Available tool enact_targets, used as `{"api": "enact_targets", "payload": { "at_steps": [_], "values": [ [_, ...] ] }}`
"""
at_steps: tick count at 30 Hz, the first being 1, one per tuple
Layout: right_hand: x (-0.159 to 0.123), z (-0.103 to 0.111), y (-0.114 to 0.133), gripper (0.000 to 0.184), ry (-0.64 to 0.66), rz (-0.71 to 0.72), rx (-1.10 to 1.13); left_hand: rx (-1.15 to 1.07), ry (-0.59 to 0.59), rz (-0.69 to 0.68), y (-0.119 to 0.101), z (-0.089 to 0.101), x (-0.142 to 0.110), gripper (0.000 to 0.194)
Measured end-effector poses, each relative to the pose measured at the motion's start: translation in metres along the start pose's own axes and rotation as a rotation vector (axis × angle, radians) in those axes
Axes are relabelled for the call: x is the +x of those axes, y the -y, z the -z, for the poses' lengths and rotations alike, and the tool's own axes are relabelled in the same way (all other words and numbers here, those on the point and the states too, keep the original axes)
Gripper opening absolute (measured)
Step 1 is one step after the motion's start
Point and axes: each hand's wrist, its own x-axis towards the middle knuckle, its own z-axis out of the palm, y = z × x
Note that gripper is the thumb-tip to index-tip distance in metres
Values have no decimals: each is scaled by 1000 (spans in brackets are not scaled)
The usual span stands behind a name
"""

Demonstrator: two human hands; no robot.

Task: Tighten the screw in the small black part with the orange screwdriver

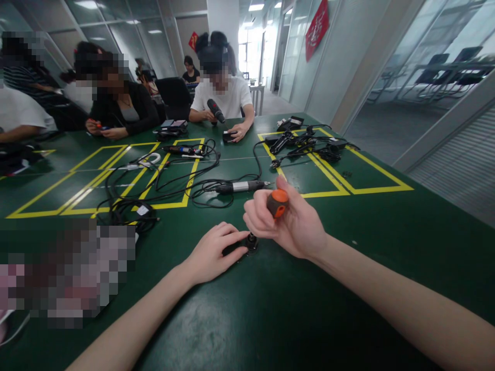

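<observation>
My right hand (297,221) is wrapped round the orange and dark grey handle of a screwdriver (278,202). The tool points down toward a small dark round part (252,243) on the green table; its tip is hard to make out there. From the other side, my left hand (216,252) rests on the tabletop, with thumb and forefinger pinching the edge of that part. Just beyond my hands lies a silver and black pen-shaped power tool (243,186) with a cable.
Tangled black cables (135,206) lie at the left, others (305,144) at the right back, across yellow tape outlines on the table (386,232). Opposite, a person (222,98) holds a power drill (215,110). Another person (119,108) sits further left.
</observation>
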Motion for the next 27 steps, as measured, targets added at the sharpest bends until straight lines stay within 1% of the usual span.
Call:
{"api": "enact_targets", "payload": {
  "at_steps": [2,4,7,9,11,13,18,22,24,27],
  "values": [
    [-2,1,-2,65,32,-15,30,4,0,-4,0,0,0,28],
    [-4,2,-3,65,40,7,45,3,-8,-10,0,-1,0,24],
    [-5,4,-3,56,12,57,51,-15,-67,-6,-2,-1,0,16],
    [-5,4,-1,49,-5,54,60,-28,-113,-6,-3,0,-1,11],
    [-5,4,1,46,0,37,56,-41,-131,-22,-4,1,-1,10],
    [-3,3,2,48,17,27,29,-56,-131,-39,-5,1,-2,11],
    [-1,-1,4,63,18,11,-14,-65,-133,-73,-6,1,-2,15],
    [-1,-1,0,66,39,0,-10,-63,-163,-95,-4,-1,-2,13],
    [-2,1,-3,65,36,11,-8,-63,-167,-95,-3,-1,-2,12],
    [-4,3,-5,54,-2,52,7,-63,-176,-98,-4,-1,-1,11]
  ]
}}
